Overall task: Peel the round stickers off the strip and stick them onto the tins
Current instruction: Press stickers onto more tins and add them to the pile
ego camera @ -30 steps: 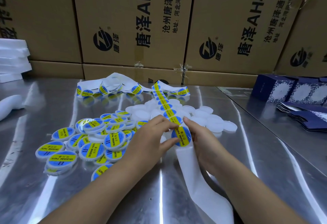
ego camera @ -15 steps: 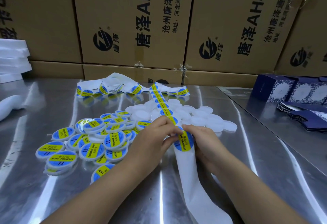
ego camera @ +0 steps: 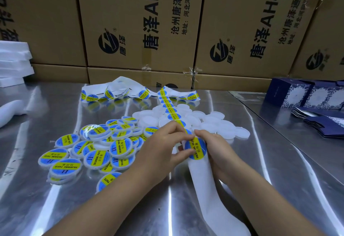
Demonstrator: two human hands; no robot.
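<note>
Head view is showing both hands meeting at the middle of the worktop (ego camera: pixel 55 207). The left hand (ego camera: pixel 163 146) is pinching the left edge of a round sticker (ego camera: pixel 195 148), blue with a yellow band reading SOLDERING PASTE, between its thumb and curled fingers. The right hand (ego camera: pixel 214 146) is curling its fingers over the strip (ego camera: pixel 202 179) at the sticker's right edge and gripping it there. A bit of white is showing under the left fingertips, but I cannot tell whether a tin is lying beneath the sticker.

Near the person, the white strip is trailing bare towards the bottom edge. Far from the hands, it is running away with more stickers in a row and joining a loose tangle of strip (ego camera: pixel 115 92) lying by the far edge.

Plain white tins (ego camera: pixel 210 122) are lying in a heap just beyond the hands, under and to the right of the strip. Labelled tins (ego camera: pixel 96 157) are piling up to the left, some overlapping, the nearest touching the left wrist.

Brown cardboard boxes (ego camera: pixel 139 21) with black print are standing along the far side. White foam slabs (ego camera: pixel 13 62) are sitting stacked at the far left. Dark blue patterned boxes (ego camera: pixel 305 96) and flattened blue cartons (ego camera: pixel 325 124) are lying at the right.
</note>
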